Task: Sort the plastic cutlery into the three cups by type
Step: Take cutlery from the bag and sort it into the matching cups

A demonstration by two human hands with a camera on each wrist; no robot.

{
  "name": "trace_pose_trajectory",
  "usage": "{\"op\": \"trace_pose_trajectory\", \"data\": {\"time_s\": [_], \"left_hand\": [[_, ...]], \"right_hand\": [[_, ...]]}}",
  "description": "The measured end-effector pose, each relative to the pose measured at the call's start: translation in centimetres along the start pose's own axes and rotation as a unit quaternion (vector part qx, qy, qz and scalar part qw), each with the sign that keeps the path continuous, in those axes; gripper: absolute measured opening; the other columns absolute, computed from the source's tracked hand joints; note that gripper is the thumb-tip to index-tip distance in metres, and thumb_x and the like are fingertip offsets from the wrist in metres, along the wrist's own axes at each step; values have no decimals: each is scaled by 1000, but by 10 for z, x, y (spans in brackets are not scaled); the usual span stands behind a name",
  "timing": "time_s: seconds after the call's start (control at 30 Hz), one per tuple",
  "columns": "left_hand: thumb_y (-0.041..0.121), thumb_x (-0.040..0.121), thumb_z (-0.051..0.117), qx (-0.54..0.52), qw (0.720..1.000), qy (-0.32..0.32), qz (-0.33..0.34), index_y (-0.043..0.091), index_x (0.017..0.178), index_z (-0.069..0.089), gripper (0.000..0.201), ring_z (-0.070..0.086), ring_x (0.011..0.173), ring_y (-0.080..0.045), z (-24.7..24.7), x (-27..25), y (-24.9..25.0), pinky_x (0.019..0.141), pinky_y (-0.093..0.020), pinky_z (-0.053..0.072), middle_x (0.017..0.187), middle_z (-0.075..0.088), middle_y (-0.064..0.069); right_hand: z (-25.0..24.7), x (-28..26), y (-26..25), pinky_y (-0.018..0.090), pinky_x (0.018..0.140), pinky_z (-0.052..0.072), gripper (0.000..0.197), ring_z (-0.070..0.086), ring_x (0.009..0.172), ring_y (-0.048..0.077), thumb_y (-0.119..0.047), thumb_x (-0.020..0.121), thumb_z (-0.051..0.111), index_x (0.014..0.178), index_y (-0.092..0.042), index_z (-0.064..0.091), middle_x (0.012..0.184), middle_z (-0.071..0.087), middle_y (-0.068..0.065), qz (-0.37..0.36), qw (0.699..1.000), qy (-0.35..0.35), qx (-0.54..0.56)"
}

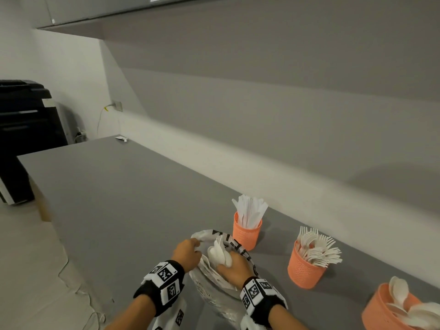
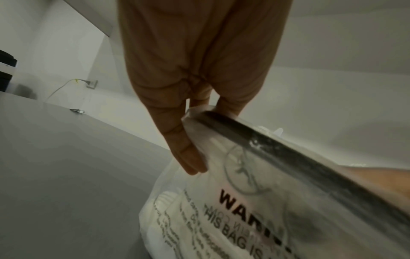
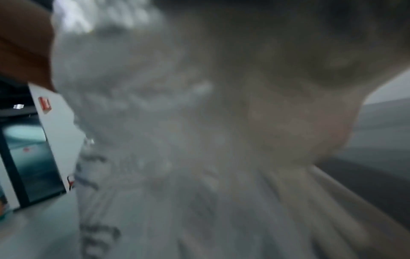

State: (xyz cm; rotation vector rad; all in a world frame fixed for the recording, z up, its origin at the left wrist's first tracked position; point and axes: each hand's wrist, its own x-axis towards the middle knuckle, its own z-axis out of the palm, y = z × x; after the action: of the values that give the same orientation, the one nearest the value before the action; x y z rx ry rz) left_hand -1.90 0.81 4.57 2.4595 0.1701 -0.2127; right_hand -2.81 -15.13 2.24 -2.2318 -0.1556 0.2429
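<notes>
Pulling spoon bundle [image 1: 217,254] out of plastic bag [image 1: 214,282]: right hand [image 1: 234,266] is closing fingers round it at bag mouth. Left hand [image 1: 188,252] is pinching bag rim just left of that grip, holding it open. Judged next: carrying bundle rightward, past knife cup [image 1: 246,231] and fork cup [image 1: 306,270], to spoon cup [image 1: 381,310] nearest wrist.

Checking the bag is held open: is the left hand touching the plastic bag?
Touching. The left wrist view shows the left hand pinching the plastic bag rim.
</notes>
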Motion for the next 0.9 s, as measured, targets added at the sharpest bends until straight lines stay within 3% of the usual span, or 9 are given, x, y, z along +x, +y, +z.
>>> {"op": "trace_pose_trajectory", "data": {"time_s": [0.1, 0.23, 0.33, 0.37, 0.43, 0.53, 0.67, 0.8, 0.9], "left_hand": [[12, 92, 41, 28, 999, -24, -1, 6, 128, 48, 37, 53, 118, -29, -2, 1, 4, 96, -30, 43, 131, 53, -14], [17, 93, 44, 60, 997, 37, 40, 8, 117, 58, 29, 47, 120, -28, -8, 0, 25, 101, -30, 37, 126, 53, -13], [11, 93, 45, -79, 977, 155, 125, 4, 104, 65, 23, 54, 105, -26, -13, -7, 54, 90, -30, 40, 108, 59, -9], [8, 93, 44, -142, 969, 154, 131, 3, 102, 64, 22, 56, 95, -26, -14, -10, 66, 82, -29, 42, 97, 59, -7], [8, 94, 43, -299, 944, 92, 104, 5, 93, 61, 19, 55, 77, -23, -11, -16, 89, 70, -28, 42, 80, 58, -4], [21, 97, 37, -502, 859, -94, -22, 8, 82, 56, 27, 53, 68, -21, 13, -25, 121, 68, -30, 44, 75, 56, -9], [48, 96, 26, -542, 769, -315, -130, 1, 96, 54, 54, 56, 67, -25, 69, -33, 162, 59, -32, 53, 78, 57, -14], [40, 99, 29, -603, 683, -381, -161, -5, 93, 57, 53, 58, 75, -27, 95, -53, 217, 57, -36, 58, 82, 58, -19], [37, 99, 27, -585, 698, -393, -127, -2, 110, 58, 50, 59, 86, -26, 108, -61, 245, 66, -35, 57, 86, 64, -17]], "right_hand": [[-4, -2, -5, 17, 70, 47, 28, 57, 76, 6, -26, 66, 64, 91, -34, 54, 81, 59, -11, 2, 992, -7, 129], [-21, -1, -14, 12, 54, 45, 26, 55, 58, 3, 6, 83, 52, 105, -7, 54, 71, 56, -1, 14, 967, 48, 251], [-53, -3, -21, 19, 51, 46, 17, 55, 45, 4, 9, 85, 50, 93, -5, 55, 60, 56, 2, 22, 923, 110, 367], [-67, -5, -22, 19, 51, 47, 19, 55, 46, 5, 9, 85, 50, 90, -8, 57, 59, 58, 0, 15, 910, 134, 392], [-96, -14, -23, 19, 52, 47, 22, 57, 48, 5, 10, 85, 48, 89, -11, 57, 57, 61, -5, -10, 892, 175, 417], [-133, -35, -21, 16, 50, 45, 17, 53, 51, 7, 7, 83, 50, 86, -10, 53, 58, 56, -2, -29, 883, 235, 406], [-164, -58, -6, 27, 62, 45, 18, 51, 66, 18, 4, 82, 55, 95, -9, 52, 72, 54, 4, -42, 867, 319, 381], [-188, -77, 12, 22, 61, 49, 18, 57, 64, 11, 3, 83, 59, 93, -11, 54, 73, 58, 3, -45, 847, 383, 366], [-199, -84, 28, 28, 65, 49, 16, 59, 61, 11, 1, 80, 65, 87, -12, 58, 68, 61, 2, -20, 826, 421, 373]]}}
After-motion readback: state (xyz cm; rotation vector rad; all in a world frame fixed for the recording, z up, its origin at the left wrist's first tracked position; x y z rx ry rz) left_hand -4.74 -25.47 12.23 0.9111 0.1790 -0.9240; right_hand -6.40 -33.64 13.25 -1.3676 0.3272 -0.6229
